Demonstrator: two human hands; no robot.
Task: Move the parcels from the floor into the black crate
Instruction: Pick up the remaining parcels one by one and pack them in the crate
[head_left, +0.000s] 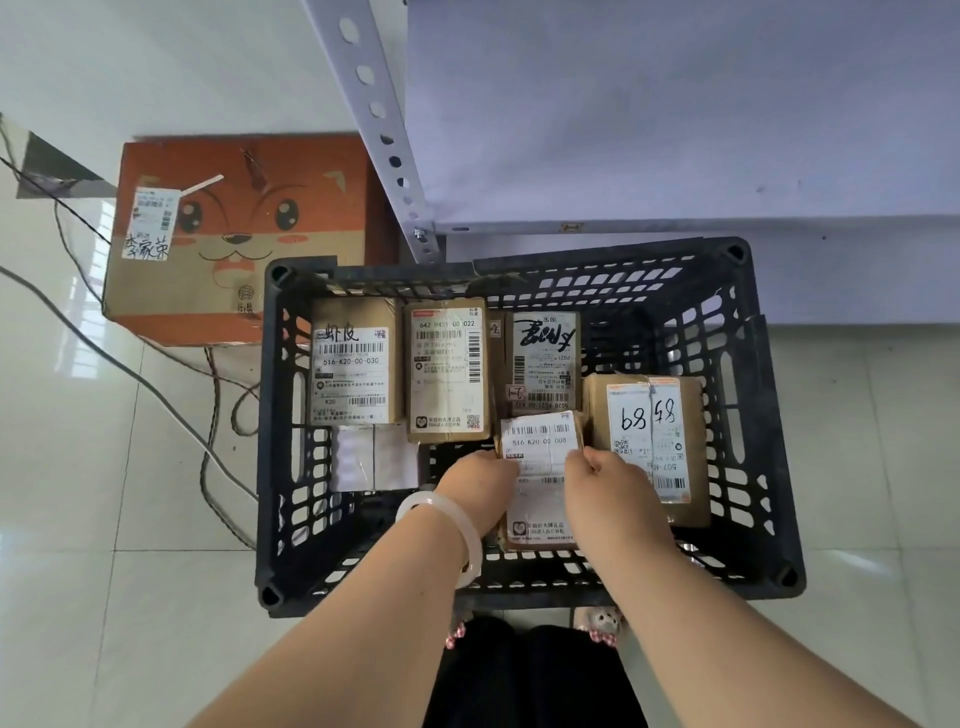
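Note:
A black slotted crate (769, 415) stands on the tiled floor in front of me. Inside it lie several brown parcels with white labels: one at the back left (353, 374), one beside it (448, 369), one at the back middle (545, 358) and one at the right marked 6848 (649, 441). A white parcel (374, 457) lies lower left. Both hands reach into the crate and hold a small labelled parcel (543, 441) by its sides: my left hand (480, 486), with a white bangle on the wrist, and my right hand (610, 486).
A large orange cardboard box with a cartoon face (234, 234) sits on the floor to the crate's back left. Cables (156, 395) trail across the tiles at the left. A white metal shelf upright (384, 135) and shelf board (675, 104) rise behind the crate.

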